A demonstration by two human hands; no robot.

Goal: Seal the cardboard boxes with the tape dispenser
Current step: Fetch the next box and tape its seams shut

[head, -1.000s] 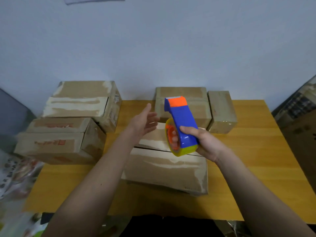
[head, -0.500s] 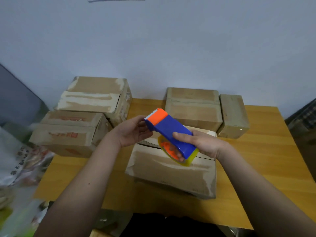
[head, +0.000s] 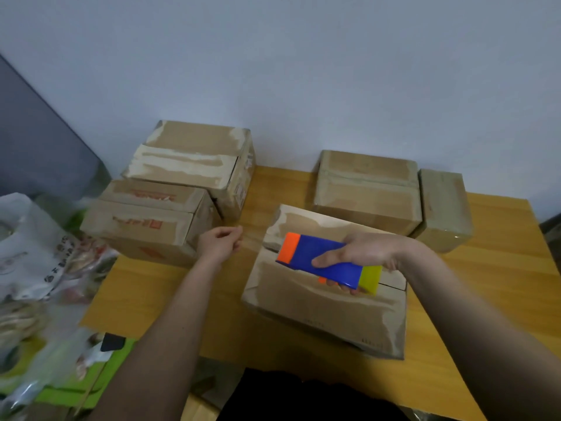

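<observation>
Tape dispenser (head: 329, 262) sits gripped in my right hand (head: 368, 253) over the box (head: 328, 311) near the tabletop's (head: 170, 287) front edge; my left hand (head: 220, 243) pinches stretched tape (head: 252, 238)

The tape dispenser (head: 329, 262), blue with an orange front end and a yellow rear, lies nearly level over the near box (head: 328, 305), its orange end pointing to 9 o'clock. That box sits at the table's centre, flaps down, seam showing. At 10 o'clock stand two boxes (head: 170, 202); at 1 o'clock a wide box (head: 367, 189) and a small box (head: 444, 208) touch.
</observation>
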